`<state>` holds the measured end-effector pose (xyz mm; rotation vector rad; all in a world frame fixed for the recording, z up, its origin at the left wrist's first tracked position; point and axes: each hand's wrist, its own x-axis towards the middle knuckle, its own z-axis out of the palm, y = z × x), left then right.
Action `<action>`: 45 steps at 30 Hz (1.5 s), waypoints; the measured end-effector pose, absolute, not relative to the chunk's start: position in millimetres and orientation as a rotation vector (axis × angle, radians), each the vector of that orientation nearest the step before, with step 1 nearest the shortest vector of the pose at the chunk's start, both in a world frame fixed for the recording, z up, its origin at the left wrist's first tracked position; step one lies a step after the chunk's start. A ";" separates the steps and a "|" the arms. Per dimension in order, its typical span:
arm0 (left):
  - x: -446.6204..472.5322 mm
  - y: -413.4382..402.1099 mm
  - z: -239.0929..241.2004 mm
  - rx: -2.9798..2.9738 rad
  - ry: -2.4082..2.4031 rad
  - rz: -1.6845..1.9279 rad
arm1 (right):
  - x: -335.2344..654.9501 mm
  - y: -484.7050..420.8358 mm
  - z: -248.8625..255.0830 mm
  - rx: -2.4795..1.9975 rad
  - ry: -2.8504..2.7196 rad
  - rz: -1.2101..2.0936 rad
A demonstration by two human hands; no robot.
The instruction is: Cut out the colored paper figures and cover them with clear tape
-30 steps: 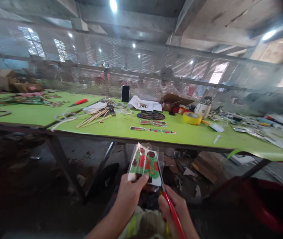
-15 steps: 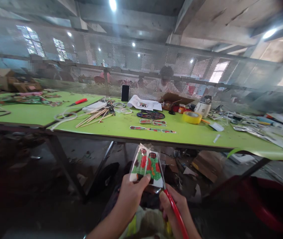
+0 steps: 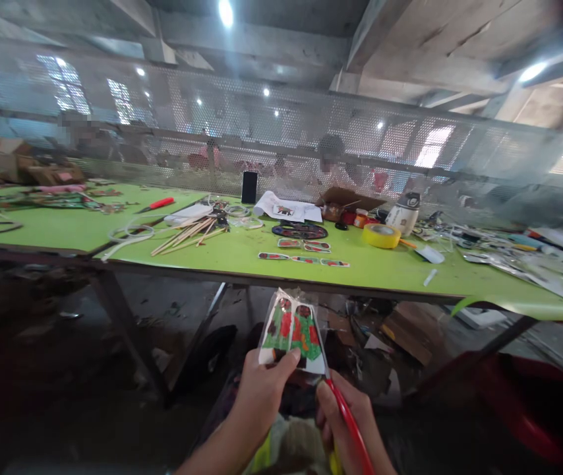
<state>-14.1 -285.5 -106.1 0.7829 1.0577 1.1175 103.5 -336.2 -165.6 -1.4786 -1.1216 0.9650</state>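
My left hand is closed on a clear-film-covered paper sheet with two painted green and red figures, the thumb pressing on its lower part. Red-handled scissors are in my closed right hand, with a bit of yellow showing low on the handle. Their blade lies along the right edge of the sheet, and I cannot tell how far the blades are apart. Both hands are over my lap, in front of the table edge. Beyond them, small painted cutouts rest on the green table.
Wooden sticks, a red-handled tool, an upright phone, yellow tape and a white bottle are on the table. Scraps crowd its right side. A perforated screen stands behind, with people beyond it.
The view has shifted very slightly. My hands, the sheet and the scissors keep nearly the same position, with the scissors still at the sheet's right edge.
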 end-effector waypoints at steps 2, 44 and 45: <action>-14.9 -286.6 -106.3 0.798 1.059 1.122 | 103.2 -336.8 -166.1 -1.482 -1.110 0.990; -20.2 -289.4 -118.2 0.701 0.917 1.056 | 109.4 -336.0 -150.4 -1.250 -1.146 1.057; -20.4 -289.8 -118.9 0.707 0.911 1.055 | 109.5 -334.7 -148.9 -1.266 -1.134 1.040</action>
